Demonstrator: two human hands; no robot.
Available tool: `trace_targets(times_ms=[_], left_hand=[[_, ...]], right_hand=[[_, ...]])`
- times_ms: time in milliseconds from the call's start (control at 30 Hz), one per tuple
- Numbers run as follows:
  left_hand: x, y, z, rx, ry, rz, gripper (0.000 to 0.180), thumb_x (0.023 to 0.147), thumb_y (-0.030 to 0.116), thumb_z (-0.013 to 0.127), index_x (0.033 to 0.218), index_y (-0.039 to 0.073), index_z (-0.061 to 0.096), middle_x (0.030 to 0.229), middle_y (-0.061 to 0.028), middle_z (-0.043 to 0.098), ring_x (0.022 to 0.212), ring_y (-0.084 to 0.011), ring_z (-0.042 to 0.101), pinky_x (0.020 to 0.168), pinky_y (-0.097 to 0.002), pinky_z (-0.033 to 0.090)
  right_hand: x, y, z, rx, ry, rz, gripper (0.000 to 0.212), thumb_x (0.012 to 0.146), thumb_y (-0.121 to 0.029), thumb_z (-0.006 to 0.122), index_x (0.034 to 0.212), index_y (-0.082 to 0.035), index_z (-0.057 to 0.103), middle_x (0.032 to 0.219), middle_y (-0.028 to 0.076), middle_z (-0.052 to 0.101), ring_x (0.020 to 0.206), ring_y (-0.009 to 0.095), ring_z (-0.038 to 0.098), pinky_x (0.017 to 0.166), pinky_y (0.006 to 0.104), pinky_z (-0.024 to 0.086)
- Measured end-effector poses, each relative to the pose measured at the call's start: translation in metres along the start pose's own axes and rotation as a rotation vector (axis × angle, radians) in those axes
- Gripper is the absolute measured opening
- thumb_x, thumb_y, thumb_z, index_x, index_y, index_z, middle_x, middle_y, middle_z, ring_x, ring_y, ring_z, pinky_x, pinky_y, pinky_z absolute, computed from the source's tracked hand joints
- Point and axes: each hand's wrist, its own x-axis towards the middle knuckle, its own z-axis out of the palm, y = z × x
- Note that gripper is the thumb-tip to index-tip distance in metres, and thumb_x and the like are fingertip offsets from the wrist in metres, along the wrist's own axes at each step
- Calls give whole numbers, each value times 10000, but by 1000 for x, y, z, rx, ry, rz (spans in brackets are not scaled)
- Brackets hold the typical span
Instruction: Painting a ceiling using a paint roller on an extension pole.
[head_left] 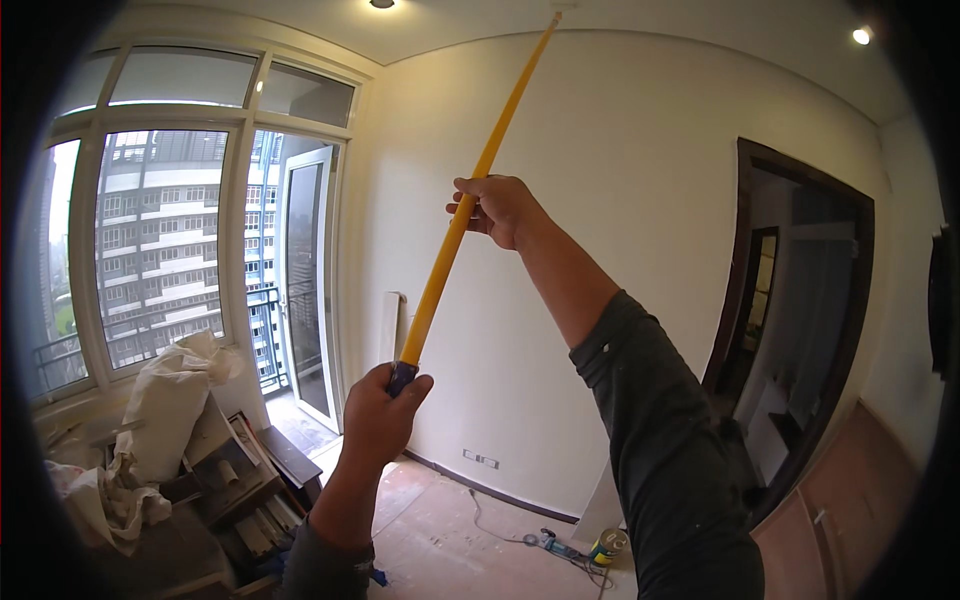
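Left fingers (414, 391) and right fingers (484, 187) hold a pole (437, 280).

Smooth-looking pole (441, 270); smooth, matt wall (640, 150)

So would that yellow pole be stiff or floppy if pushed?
The yellow pole is probably stiff, since it looks straight above the right hand. Being long and slim, it may tip easily if held only at its dark lower end.

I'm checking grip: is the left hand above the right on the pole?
No, the left hand grips the yellow pole below the right hand.
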Motion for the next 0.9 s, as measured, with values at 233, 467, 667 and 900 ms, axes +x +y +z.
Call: trace_targets(times_ms=[233, 467, 667, 900], left_hand=[[58, 0, 63, -42, -16, 53, 230, 907, 221, 724, 830, 28, 624, 603, 38, 499, 487, -49, 458, 453, -258, 380], [89, 0, 94, -97, -48, 23, 270, 892, 271, 723, 867, 10, 654, 624, 9, 524, 528, -88, 475, 506, -286, 401], [62, -20, 60, -214, -35, 45, 196, 915, 194, 722, 882, 20, 639, 624, 32, 503, 478, -48, 445, 434, -230, 359], [-23, -17, -29, -211, -8, -63, 269, 892, 249, 733, 937, -13, 694, 647, 9, 555, 577, -79, 492, 552, -273, 416]], right_hand=[[36, 33, -44, -5, 77, 30, 283, 955, -183, 676, 1112, 25, 565, 1030, 117, 583, 997, 267, 660, 897, 429, 578], [58, 44, -66, 19, 122, 1, 399, 939, -226, 690, 1206, 23, 528, 1071, 123, 556, 978, 242, 632, 864, 414, 581], [25, 36, -30, -15, 63, 6, 386, 941, -234, 691, 1177, 29, 538, 1064, 126, 563, 980, 257, 640, 885, 429, 584], [-50, 10, 38, -123, -32, 16, 443, 941, -243, 685, 1212, 69, 524, 1081, 148, 570, 1013, 266, 639, 902, 435, 593]])
